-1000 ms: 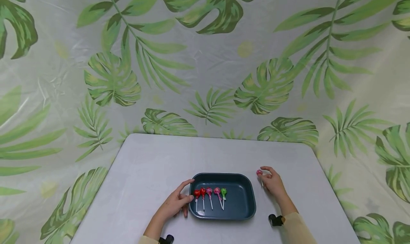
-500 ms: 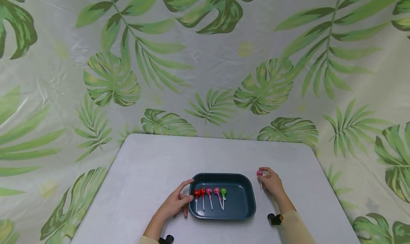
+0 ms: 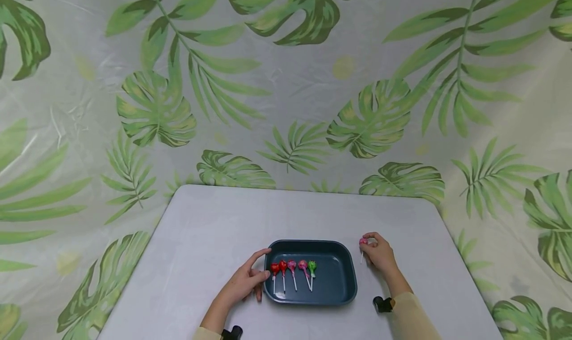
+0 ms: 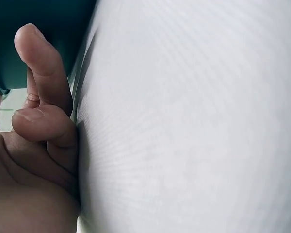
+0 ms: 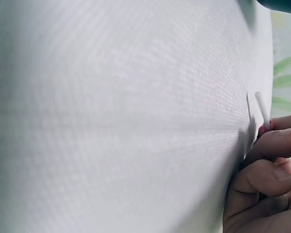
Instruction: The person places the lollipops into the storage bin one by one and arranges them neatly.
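Note:
A dark blue rectangular tray (image 3: 332,295) lies on the table. Inside its left half, several wrapped lollipops stand side by side with sticks toward the person: a red lollipop (image 3: 283,266), a pink lollipop (image 3: 303,265) and a green lollipop (image 3: 312,266) among them. My left hand (image 3: 243,282) holds the tray's left edge, thumb over the rim and index finger at the far corner; curled fingers (image 4: 46,73) show beside the outer wall. Right of the tray, my right hand (image 3: 379,254) pinches the head of another pink lollipop (image 3: 363,241). Its white stick (image 5: 263,109) points free of the fingers.
The white table (image 3: 214,221) extends around the tray, with its far edge against a leaf-printed curtain (image 3: 290,106). Black wrist cameras sit on the left wrist (image 3: 232,333) and right wrist (image 3: 383,305).
The lollipop in my right hand has turned, its stick swinging from slanting right to slanting slightly left. That hand has shifted only a little. The left hand and tray stay in place.

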A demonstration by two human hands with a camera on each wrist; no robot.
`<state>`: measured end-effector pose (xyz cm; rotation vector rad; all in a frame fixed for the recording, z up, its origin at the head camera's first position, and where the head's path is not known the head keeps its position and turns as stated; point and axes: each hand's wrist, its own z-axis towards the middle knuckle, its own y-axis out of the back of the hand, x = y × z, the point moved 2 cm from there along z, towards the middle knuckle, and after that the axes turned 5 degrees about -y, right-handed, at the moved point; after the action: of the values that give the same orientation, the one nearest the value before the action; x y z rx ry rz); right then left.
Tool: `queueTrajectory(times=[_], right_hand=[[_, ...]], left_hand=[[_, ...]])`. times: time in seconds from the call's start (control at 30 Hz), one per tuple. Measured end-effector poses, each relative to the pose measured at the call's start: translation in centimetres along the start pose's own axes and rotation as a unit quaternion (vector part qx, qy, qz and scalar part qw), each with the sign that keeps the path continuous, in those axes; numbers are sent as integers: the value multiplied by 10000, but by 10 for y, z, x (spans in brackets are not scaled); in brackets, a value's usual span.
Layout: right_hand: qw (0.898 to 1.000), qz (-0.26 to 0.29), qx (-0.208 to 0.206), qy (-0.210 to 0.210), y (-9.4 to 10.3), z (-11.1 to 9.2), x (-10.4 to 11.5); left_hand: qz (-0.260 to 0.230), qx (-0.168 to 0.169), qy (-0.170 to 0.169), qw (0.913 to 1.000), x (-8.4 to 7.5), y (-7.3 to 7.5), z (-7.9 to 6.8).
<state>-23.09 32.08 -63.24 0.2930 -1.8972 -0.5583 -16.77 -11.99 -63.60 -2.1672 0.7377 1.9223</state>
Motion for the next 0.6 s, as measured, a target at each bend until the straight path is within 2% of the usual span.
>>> queueTrajectory(times=[0.23, 0.47, 0.6], right_hand=[[9992, 398, 83, -63, 2, -2, 1], [9952, 897, 232, -302, 3, -14, 10], [9936, 1053, 304, -284, 5, -23, 19]], left_hand=[[-9, -41, -24, 10000, 0, 0, 1], [-55, -10, -20, 10000, 0, -1, 0], [-80, -18, -33, 10000, 0, -1, 0]])
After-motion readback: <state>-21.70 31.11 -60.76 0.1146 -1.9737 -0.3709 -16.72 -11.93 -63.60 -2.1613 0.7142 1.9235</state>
